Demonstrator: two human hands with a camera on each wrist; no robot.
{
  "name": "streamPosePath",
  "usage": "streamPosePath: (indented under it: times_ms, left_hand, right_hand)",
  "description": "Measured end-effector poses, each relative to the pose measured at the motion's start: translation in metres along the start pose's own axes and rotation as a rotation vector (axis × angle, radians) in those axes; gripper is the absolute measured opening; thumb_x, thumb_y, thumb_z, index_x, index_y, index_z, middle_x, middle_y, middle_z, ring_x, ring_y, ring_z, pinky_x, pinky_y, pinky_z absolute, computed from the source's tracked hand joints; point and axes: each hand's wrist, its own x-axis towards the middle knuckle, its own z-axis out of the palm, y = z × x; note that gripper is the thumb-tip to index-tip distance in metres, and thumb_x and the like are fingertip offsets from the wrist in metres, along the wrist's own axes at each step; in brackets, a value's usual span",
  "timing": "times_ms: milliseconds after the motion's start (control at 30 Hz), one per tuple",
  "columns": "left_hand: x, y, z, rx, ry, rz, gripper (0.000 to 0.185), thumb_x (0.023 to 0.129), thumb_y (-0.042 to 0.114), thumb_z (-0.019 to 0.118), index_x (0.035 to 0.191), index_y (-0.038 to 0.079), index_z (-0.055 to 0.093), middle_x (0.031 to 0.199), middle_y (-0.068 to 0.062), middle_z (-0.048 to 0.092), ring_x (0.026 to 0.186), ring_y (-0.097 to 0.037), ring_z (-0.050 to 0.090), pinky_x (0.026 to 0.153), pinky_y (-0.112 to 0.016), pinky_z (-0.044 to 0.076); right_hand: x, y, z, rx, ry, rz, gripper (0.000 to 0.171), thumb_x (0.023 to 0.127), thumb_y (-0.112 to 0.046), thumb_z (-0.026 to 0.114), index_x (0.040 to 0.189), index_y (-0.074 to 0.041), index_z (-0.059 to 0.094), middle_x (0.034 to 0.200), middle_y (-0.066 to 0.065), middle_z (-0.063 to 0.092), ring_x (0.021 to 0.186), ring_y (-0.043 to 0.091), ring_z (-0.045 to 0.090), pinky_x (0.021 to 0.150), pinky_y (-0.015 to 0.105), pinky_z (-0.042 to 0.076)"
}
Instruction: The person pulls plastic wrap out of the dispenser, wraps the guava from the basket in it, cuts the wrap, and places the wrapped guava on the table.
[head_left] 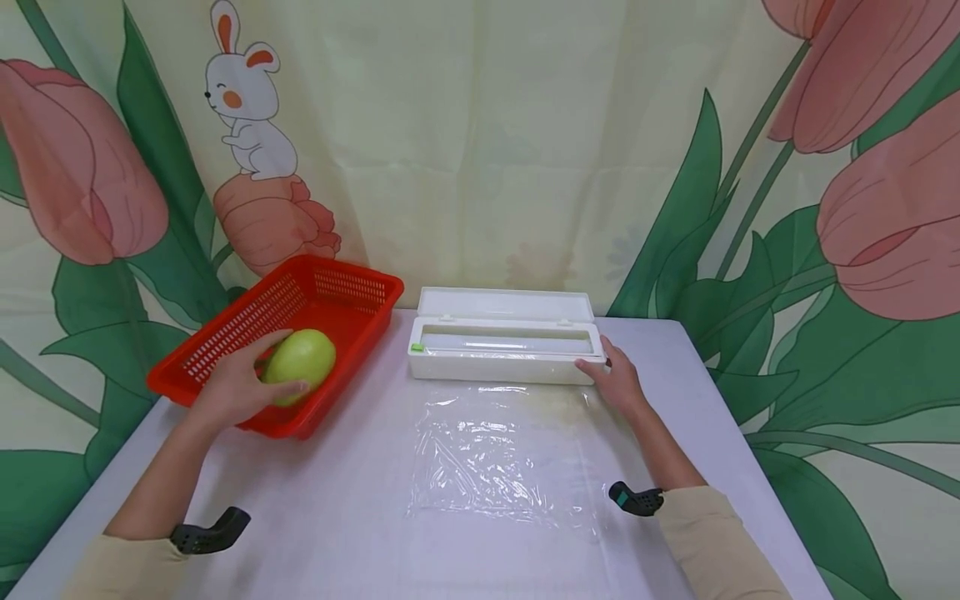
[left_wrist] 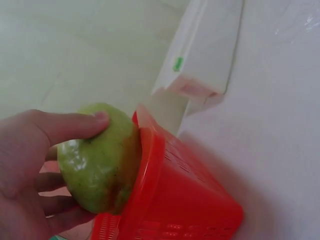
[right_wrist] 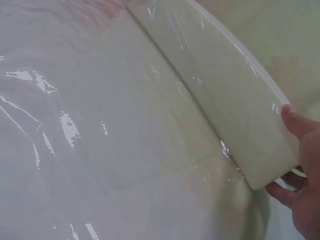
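White table (head_left: 360, 517) — left wrist view alone shows fingers (left_wrist: 75, 125) curled round green fruit (left_wrist: 97, 157).

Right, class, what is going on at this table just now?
A person sits at a white table. Their left hand grips a green fruit at the rim of a red basket. Their right hand holds the end of a white cling-film box, its lid open. A sheet of film lies flat before it.
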Motion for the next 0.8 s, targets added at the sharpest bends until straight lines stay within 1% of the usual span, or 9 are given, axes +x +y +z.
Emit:
streamPosePath:
  times_ms: [133,300,533,633,800]
  left_hand:
    - [-0.001,0.004,-0.001,-0.017,0.029,0.027,0.093,0.067,0.047,0.076,0.143,0.020,0.029,0.128,-0.019,0.043,0.107,-0.037,0.040,0.067,-0.045,0.055]
    - [0.001,0.007,0.002,-0.040,0.053,0.069,0.091,0.066,0.048,0.076,0.142,0.025,0.032,0.128,-0.015,0.045,0.108,-0.035,0.043,0.068,-0.045,0.055]
    - [0.005,0.018,0.009,-0.096,0.022,0.116,0.086,0.066,0.047,0.077,0.139,0.028,0.035,0.128,-0.011,0.047,0.109,-0.032,0.046,0.072,-0.044,0.055]
    - [0.006,0.024,0.013,-0.118,0.011,0.148,0.084,0.067,0.045,0.077,0.139,0.028,0.036,0.127,-0.009,0.049,0.108,-0.030,0.047,0.073,-0.043,0.055]
    - [0.008,0.035,0.021,-0.141,0.009,0.196,0.083,0.065,0.043,0.079,0.136,0.032,0.038,0.125,-0.002,0.050,0.107,-0.023,0.047,0.073,-0.041,0.054]
  right_hand:
    - [0.000,0.000,0.000,0.001,-0.005,0.009,0.085,0.085,-0.051,0.055,0.147,-0.012,0.013,0.148,0.020,0.025,0.132,0.038,0.031,0.105,0.053,0.031]
    - [-0.002,-0.001,0.000,0.013,-0.001,0.033,0.089,0.083,-0.054,0.055,0.148,-0.013,0.010,0.151,0.016,0.021,0.134,0.037,0.029,0.107,0.051,0.030]
    - [-0.005,-0.001,0.001,0.007,-0.009,0.091,0.094,0.080,-0.062,0.053,0.148,-0.017,0.007,0.153,0.012,0.017,0.136,0.036,0.026,0.108,0.051,0.029]
    - [-0.004,-0.001,0.001,0.009,-0.015,0.097,0.093,0.080,-0.062,0.052,0.148,-0.017,0.006,0.153,0.012,0.016,0.136,0.037,0.025,0.108,0.052,0.028]
    - [-0.004,-0.001,0.000,0.011,-0.006,0.086,0.090,0.083,-0.059,0.052,0.148,-0.017,0.008,0.153,0.012,0.017,0.135,0.037,0.027,0.108,0.051,0.029]
